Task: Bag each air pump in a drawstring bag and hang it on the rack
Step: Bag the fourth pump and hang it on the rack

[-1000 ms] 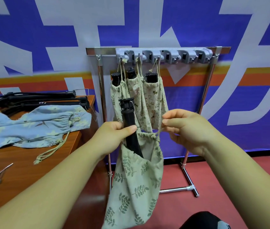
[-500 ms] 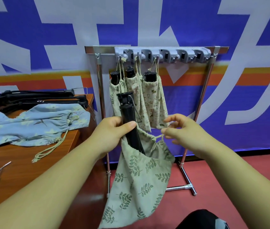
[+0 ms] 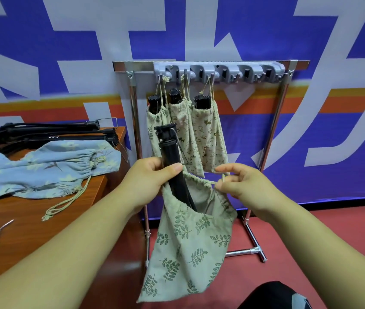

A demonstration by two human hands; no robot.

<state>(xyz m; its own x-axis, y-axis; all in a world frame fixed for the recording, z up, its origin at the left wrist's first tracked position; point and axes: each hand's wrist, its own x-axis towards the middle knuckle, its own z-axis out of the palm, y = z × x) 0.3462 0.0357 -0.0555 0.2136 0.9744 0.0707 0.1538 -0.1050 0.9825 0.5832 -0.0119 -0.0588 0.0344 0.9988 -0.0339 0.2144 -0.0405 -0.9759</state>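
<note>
**Left to right.** On the table (image 3: 32, 219) lie blue bags (image 3: 49, 166) and, behind them, spare pumps (image 3: 49, 130) not yet bagged. Next we find the left hand (image 3: 148, 181) closed round the black pump (image 3: 170, 150), thumb across the barrel, just above the mouth of the leaf bag (image 3: 188, 253). The pump's lower part sits inside the bag; its head and wire clip stand clear above. The bag hangs in the air in front of the rack (image 3: 274, 130). Further right, the right hand (image 3: 244, 184) pinches the cord (image 3: 223, 178) between thumb and forefinger at the gathered rim, its other fingers loosely curled. Behind both hands, three bagged pumps (image 3: 208, 134) hang from the leftmost hooks; the free hooks (image 3: 248, 74) lie to the right.

**Step and risks.** We judge the step in hand to be drawing the mouth shut. Three failures seem likely from here:
- The wire clip may snag the fabric or the cord as the mouth tightens.
- The mouth is slack — if the left hand lets go early, the pump may tip out or drag the bag off the pinch.
- A loosely cinched bag, once hooked, may let the pump lean against its neighbours and slide free.
</note>
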